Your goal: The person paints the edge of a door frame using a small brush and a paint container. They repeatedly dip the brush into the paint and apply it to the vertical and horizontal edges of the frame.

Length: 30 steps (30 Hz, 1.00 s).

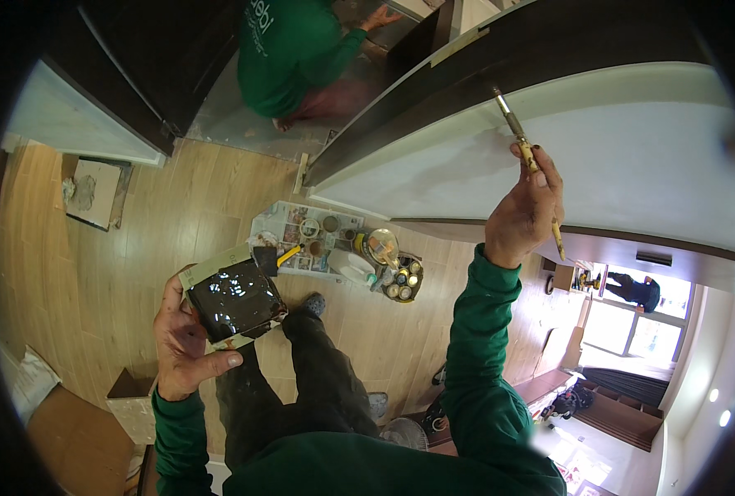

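Note:
My left hand (pixel 187 339) holds a square carton (pixel 227 269) from its side, with glossy dark brown paint (pixel 235 299) inside. A foam brush (pixel 288 255) with a yellow handle rests at the carton's far right corner. Up at the right, my right hand (pixel 532 202) pinches a thin paintbrush (pixel 512 120) with a yellowish, stained handle. Its bristle tip is at the dark brown door frame (pixel 433 97), near the edge where the frame meets the white wall (pixel 599 140); whether it touches cannot be told.
Newspaper (pixel 272 221) on the wooden floor bears cups, a white jug (pixel 352 269) and a tin (pixel 381 245). Beside it stands a tray of small jars (pixel 404 285). A person in green (pixel 289 58) crouches beyond the doorway. Another person (pixel 632 289) is by the far window. A cardboard box (pixel 132 405) stands lower left.

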Tool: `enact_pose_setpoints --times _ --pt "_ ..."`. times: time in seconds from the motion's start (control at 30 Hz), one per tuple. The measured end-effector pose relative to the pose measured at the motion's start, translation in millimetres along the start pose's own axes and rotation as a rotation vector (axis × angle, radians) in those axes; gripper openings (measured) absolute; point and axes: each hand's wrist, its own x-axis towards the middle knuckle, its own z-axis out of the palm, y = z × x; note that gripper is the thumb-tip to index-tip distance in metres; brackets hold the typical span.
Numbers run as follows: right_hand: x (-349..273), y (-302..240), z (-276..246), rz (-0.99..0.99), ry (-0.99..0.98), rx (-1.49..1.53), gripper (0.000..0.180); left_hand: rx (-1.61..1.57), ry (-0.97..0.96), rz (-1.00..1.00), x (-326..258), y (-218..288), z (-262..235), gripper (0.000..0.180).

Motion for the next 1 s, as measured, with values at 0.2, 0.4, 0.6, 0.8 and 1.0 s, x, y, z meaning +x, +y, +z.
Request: enact_pose_setpoints --times 0.2,0.4,0.6,0.8,1.0 --pt "2.6 -4.9 1.2 -0.032 -0.012 0.018 0.04 -0.024 -0.004 -0.02 -1.1 0.7 0.1 0.106" --pt "3.3 -2.2 3.5 -0.011 0.004 -0.003 0.039 -0.015 -0.026 -0.018 0.3 -0.1 -0.4 0.106" --pt "-2.7 -1.2 6.9 0.032 0.024 -0.012 0.037 -0.013 -0.02 -0.019 -0.5 1.2 -0.7 0.105" --pt "1.5 -6.4 4.7 -0.022 0.019 0.022 0.038 -0.029 -0.008 -0.025 -1.5 1.9 -1.3 0.106" --pt "4.1 -2.4 5.7 -0.017 0.013 -0.017 0.038 -0.041 -0.001 -0.025 -1.2 0.0 -0.9 0.106"
